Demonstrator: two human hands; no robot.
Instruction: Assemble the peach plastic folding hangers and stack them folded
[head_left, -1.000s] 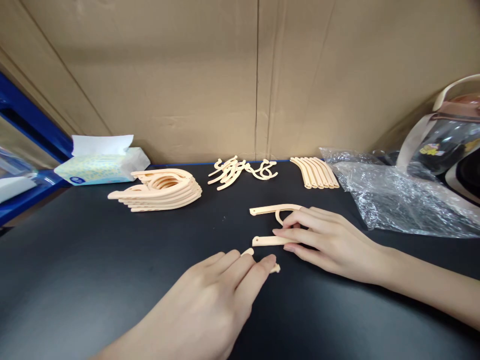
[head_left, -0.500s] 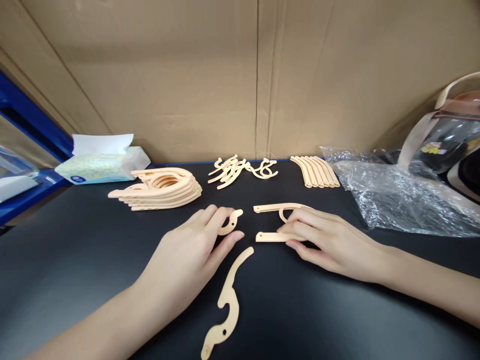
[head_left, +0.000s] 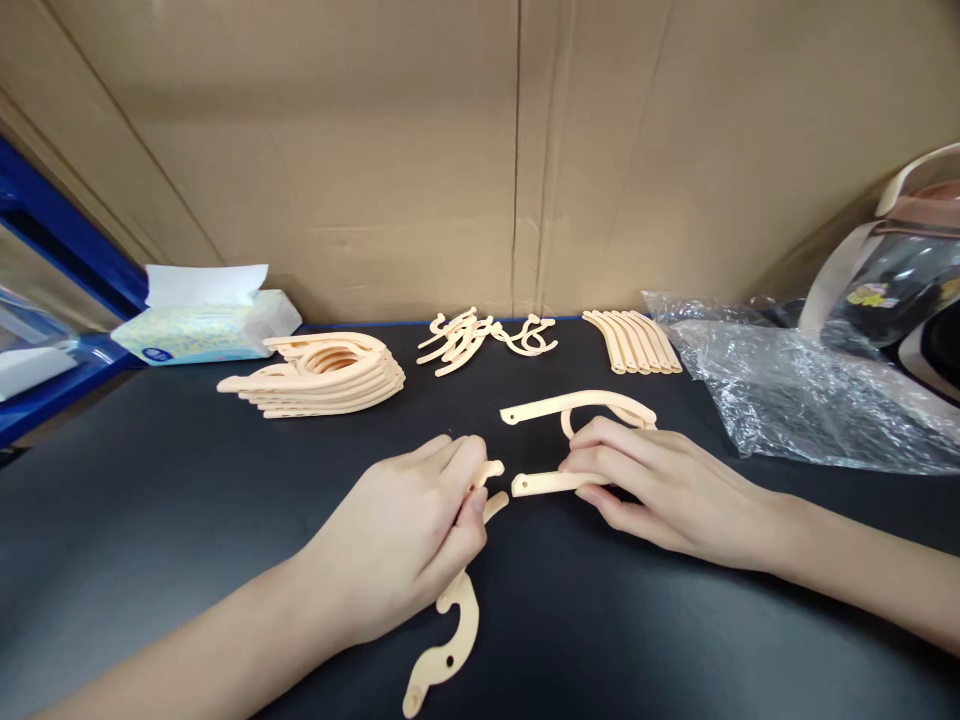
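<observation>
My left hand (head_left: 409,530) is closed around a curved beige hanger piece (head_left: 493,468); only its end pokes out past the fingertips. Pinched in my right hand (head_left: 667,495) is a beige hanger part (head_left: 570,404) with two arms, one above the other, their holed ends pointing left. The lower arm's end is just right of the piece in my left hand, with a small gap between. Below, a hook-shaped beige hanger piece (head_left: 463,630) lies on the black table, its upper portion partly hidden by my left hand.
Stacked hanger pieces (head_left: 330,385) lie at the back left beside a tissue pack (head_left: 202,328). Small hook pieces (head_left: 457,340) and a row of straight arms (head_left: 630,342) lie along the back. Crinkled clear plastic (head_left: 810,390) and a transparent bottle (head_left: 907,280) are at right.
My left hand has moved right and slightly down, turning its piece toward the lower arm in my right hand. More of the upper arm's curve shows above my right hand.
</observation>
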